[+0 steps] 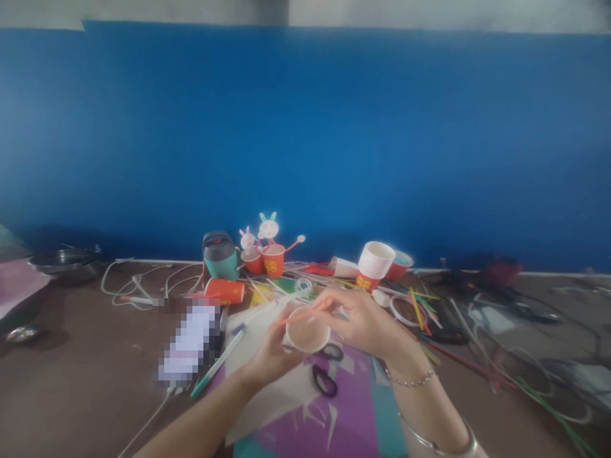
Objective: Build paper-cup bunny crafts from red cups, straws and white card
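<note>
Left hand (274, 353) is curled part-closed around the side of a white-lined paper cup (309, 340), presumably to brace it; the mouth faces my camera, exposing the interior. Right hand (360, 321) arches over the rim, fingertips drawn together; I cannot tell whether they grip anything. Black-handled scissors (325, 381) lie just beside the cup on purple sheet material (353, 413), within easy reach. Beyond, white-rimmed red paper cups (375, 259) stand nested, likely to save space.
</note>
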`<state>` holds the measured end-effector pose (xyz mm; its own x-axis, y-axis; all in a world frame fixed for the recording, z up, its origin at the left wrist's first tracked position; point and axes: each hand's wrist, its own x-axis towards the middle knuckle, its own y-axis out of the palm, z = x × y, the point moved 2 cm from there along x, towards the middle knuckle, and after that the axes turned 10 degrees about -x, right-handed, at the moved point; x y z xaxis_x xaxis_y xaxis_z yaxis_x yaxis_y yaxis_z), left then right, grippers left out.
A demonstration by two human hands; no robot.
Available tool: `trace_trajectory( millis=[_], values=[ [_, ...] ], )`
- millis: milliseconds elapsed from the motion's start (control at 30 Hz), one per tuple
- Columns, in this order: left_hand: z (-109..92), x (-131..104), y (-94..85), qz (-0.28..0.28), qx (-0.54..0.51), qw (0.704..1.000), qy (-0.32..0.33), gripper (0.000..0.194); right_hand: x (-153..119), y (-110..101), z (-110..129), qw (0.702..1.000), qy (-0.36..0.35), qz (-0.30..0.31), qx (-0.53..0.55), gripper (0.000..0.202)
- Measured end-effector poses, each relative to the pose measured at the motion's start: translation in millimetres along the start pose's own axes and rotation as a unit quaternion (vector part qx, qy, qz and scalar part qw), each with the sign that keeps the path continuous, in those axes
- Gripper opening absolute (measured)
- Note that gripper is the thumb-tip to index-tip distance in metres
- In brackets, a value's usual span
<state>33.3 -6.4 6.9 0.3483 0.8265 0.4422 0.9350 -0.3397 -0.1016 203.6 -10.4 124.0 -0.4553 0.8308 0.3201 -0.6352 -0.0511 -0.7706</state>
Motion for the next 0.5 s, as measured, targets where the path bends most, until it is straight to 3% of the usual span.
trace_trajectory(
  millis=[133,267,467,500],
  values=[
    [3,-2,-3.3,-0.04,-0.013,0.999,-0.025,0.058,2,1,5,0.999,0.024,-0.008,-0.036,0.013],
    [-7,2,-3.3,-0.022,-0.002,1.0,0.011,0.053,2,2,8,0.998,0.017,-0.002,-0.061,0.014],
    [-19,6,0.8,-0.023,-0.016,1.0,-0.015,0.055,1,0,3,0.99,-0.017,-0.035,-0.139,0.008],
    [-20,6,2.1,-0.021,-0.018,1.0,-0.013,0.054,0,-1,4,0.987,-0.024,-0.053,-0.147,0.015]
  ],
)
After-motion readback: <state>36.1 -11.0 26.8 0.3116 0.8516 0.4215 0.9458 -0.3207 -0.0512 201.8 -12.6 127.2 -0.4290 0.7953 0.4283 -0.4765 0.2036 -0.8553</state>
